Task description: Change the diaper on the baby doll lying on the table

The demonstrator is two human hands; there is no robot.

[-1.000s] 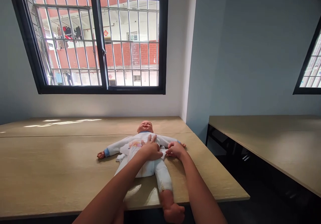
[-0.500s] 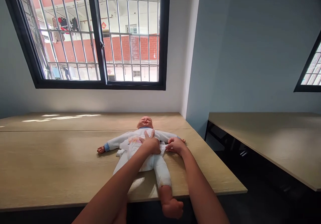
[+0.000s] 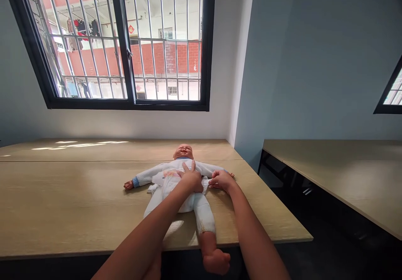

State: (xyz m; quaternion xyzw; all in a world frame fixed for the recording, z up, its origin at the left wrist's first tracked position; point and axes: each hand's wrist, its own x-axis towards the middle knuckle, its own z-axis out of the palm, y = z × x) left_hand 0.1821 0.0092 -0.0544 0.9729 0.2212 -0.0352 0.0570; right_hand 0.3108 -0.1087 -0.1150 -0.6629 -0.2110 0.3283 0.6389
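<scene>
A baby doll (image 3: 184, 151) in a white top with blue cuffs lies on its back, arms spread, its feet toward me. Around its hips is a white diaper (image 3: 169, 184) with a faint coloured print on the front. My left hand (image 3: 191, 178) rests on the diaper's front at the belly, fingers spread. Just to the right, my right hand (image 3: 222, 181) has thumb and fingers pinched together at the diaper's side tab (image 3: 205, 183). The doll's bare foot (image 3: 216, 261) sticks out past the table edge; my left forearm covers part of its other leg.
The doll lies on a light wooden table (image 3: 78, 204) set against the wall under a barred window (image 3: 132, 104). Across a dark gap on the right stands a second wooden table (image 3: 339, 167). Sunlight patches fall on the far left of the near table.
The view has shifted slightly. Both hands keep nearly the same places on the diaper, and the doll lies as before.
</scene>
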